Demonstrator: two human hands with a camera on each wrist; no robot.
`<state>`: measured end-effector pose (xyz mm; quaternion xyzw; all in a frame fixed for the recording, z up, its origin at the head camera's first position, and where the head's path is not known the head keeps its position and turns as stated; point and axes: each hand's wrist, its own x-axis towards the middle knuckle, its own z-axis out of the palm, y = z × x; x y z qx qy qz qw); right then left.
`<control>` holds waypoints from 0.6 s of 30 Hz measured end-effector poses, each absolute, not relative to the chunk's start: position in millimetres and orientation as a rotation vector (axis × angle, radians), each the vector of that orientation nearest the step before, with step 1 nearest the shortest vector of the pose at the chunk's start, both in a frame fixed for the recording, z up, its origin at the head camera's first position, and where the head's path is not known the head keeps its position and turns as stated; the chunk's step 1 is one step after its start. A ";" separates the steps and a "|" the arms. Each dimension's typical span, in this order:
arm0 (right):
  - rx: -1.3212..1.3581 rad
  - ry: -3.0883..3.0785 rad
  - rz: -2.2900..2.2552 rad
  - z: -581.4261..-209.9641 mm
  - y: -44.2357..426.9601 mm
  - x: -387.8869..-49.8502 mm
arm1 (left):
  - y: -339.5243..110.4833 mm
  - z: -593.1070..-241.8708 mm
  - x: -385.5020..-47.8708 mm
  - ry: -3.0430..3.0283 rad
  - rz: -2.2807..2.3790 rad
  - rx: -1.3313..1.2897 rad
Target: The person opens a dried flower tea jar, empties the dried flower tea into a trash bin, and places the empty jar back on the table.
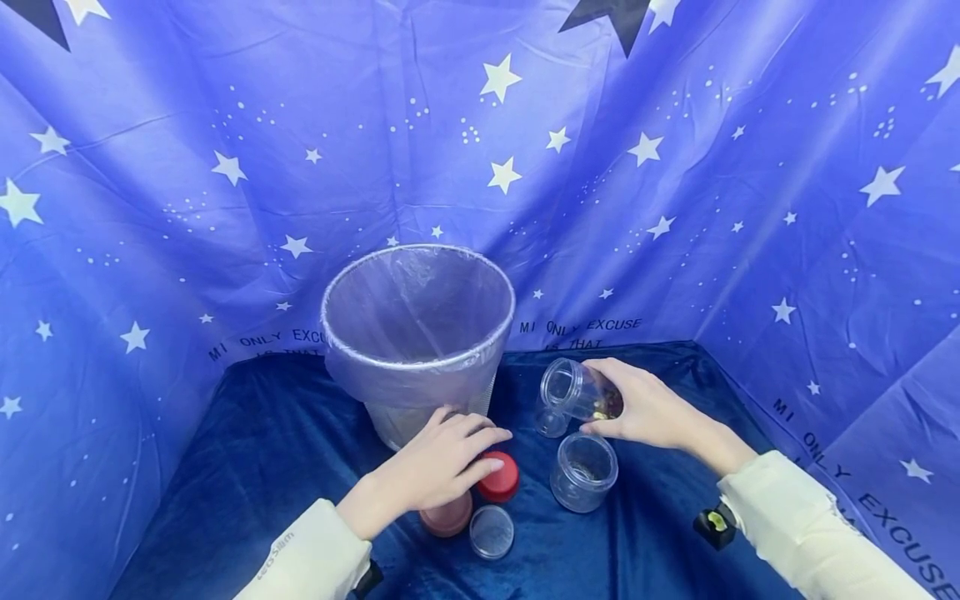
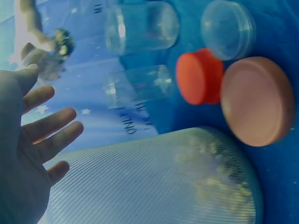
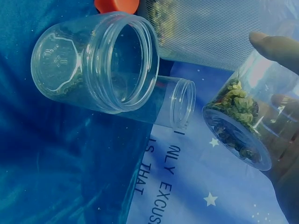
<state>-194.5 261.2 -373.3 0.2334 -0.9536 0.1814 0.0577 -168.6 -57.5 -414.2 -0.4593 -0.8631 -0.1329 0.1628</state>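
My right hand (image 1: 652, 408) grips a clear jar (image 1: 576, 393), tilted with its open mouth toward the bin. Dried green and yellow plant pieces (image 3: 237, 103) lie near its base in the right wrist view. Below it stands an open clear jar (image 1: 583, 475), with a smaller clear jar (image 1: 551, 423) behind. In front of the bin, my left hand (image 1: 438, 462) hovers with fingers spread and holds nothing. Beneath and beside it are a red lid (image 1: 504, 481), a pinkish lid (image 1: 450, 518) and a clear lid (image 1: 492, 532). The left hand partly hides the pinkish lid.
A mesh bin (image 1: 423, 387) lined with a clear bag stands at the back of the dark blue cloth (image 1: 630, 550). Yellowish pieces (image 2: 219, 182) show through its mesh low down. A blue star-patterned curtain (image 1: 420, 175) surrounds the back and sides.
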 end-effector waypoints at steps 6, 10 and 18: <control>0.708 -2.893 0.564 -373.0 262.1 -196.9 | -60.1 -399.1 -168.3 -2.400 -0.542 -1.347; 0.708 -2.888 0.588 -372.3 262.2 -198.3 | -61.4 -392.7 -167.4 -2.351 -0.628 -1.371; 0.705 -2.889 0.635 -367.8 261.9 -202.5 | -68.7 -379.8 -166.5 -2.290 -0.828 -1.335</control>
